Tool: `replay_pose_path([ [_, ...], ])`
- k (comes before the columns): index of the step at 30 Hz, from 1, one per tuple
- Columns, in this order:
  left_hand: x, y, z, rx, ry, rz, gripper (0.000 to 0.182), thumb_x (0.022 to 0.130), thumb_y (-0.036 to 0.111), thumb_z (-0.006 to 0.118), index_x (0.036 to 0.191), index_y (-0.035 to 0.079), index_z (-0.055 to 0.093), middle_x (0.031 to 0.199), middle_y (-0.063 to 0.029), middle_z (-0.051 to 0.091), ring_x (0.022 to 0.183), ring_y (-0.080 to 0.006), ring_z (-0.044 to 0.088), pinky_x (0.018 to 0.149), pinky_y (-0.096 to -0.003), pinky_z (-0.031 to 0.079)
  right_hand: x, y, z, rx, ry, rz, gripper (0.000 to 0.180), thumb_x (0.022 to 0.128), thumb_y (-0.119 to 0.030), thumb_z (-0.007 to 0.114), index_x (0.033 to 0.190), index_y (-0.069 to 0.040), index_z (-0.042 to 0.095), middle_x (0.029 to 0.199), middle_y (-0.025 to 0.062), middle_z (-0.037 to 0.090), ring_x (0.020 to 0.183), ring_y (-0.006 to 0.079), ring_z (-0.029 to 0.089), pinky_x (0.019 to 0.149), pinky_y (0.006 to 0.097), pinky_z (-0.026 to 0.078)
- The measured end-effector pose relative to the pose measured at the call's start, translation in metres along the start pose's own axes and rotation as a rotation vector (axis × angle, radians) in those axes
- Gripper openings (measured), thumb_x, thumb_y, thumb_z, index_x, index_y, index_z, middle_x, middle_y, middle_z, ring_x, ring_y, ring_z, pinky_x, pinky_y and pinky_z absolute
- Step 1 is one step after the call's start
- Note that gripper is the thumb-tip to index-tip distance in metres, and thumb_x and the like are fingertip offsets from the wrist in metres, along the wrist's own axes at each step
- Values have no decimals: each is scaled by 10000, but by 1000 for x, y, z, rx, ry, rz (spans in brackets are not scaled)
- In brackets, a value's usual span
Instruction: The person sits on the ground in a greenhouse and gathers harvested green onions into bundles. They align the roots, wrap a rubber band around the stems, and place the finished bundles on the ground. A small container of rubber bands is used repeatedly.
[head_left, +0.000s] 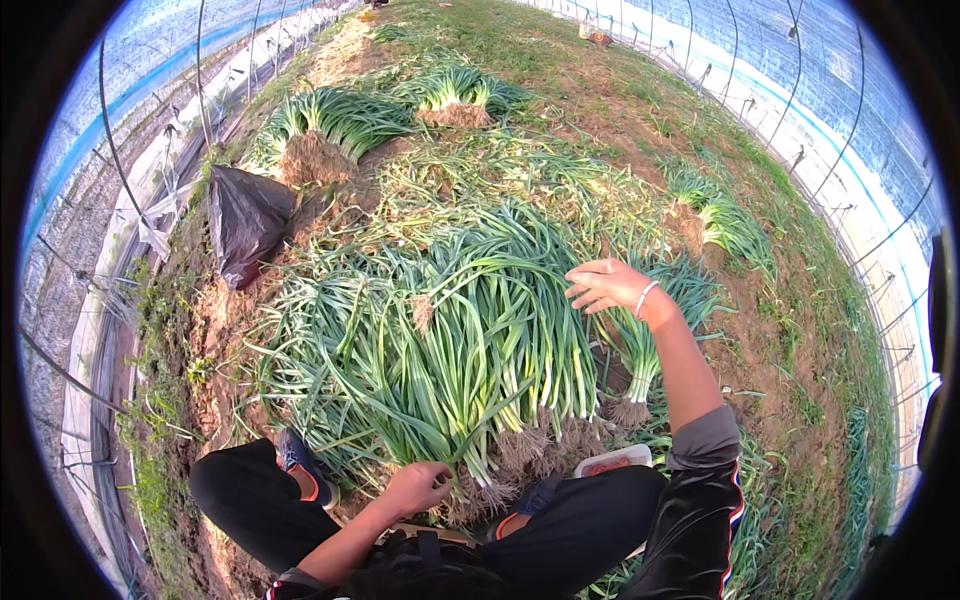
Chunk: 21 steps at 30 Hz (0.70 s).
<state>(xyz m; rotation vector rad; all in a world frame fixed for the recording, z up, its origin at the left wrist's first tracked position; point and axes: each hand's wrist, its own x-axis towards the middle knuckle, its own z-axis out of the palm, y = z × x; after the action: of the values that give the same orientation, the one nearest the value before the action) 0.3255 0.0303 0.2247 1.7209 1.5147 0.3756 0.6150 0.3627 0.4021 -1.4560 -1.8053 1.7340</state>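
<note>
A large heap of green onions (480, 330) with white stems and brown roots lies on the ground before me, roots towards my body. My left hand (421, 486) is low over the near edge of the heap, fingers curled beside the roots; whether it grips a stalk I cannot tell. My right hand (602, 285), a pale band at its wrist, is raised over the right side of the heap with fingers apart and nothing in it. A separate bunch of green onions (641, 360) lies below my right forearm. A small root clump (421, 311) rests on top of the leaves.
A white tray (637, 454) sits by my right knee. A dark plastic bag (246, 221) lies at the left. Beyond the heap are loose trimmed leaves (450, 180) and more bunches with roots (319, 154). Plastic sheeting on thin hoops (859, 112) runs along both sides.
</note>
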Motion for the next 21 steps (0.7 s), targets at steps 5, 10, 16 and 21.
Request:
replay_pose_path([
  [5,-6,-2,16,54,-36,76,279,832,312,635,1016,102,642,886,-149,674,820,-316,655,738,-411,523,94,-13,118,263,19,-9,417,884,-357,645,1077,9,590,944,143,690,803,228,687,672,340,565],
  [10,-14,-20,8,-1,-35,88,294,852,343,611,1017,102,650,873,-131,685,796,-309,660,732,-402,523,190,11,227,116,401,261,539,856,-442,637,953,88,629,705,191,642,485,277,621,434,386,499],
  [16,26,-87,-54,-422,504,-244,177,761,154,649,894,46,692,795,-96,698,735,-220,685,660,-319,527,253,68,235,-548,506,249,493,783,-430,566,994,-5,696,1014,219,676,964,378,646,826,424,501],
  [21,113,-188,-127,-419,885,-554,379,768,168,629,1126,46,623,1136,-149,641,1105,-302,581,953,-378,438,255,89,224,311,491,120,220,851,-135,500,903,58,592,729,151,614,578,276,642,500,446,526],
])
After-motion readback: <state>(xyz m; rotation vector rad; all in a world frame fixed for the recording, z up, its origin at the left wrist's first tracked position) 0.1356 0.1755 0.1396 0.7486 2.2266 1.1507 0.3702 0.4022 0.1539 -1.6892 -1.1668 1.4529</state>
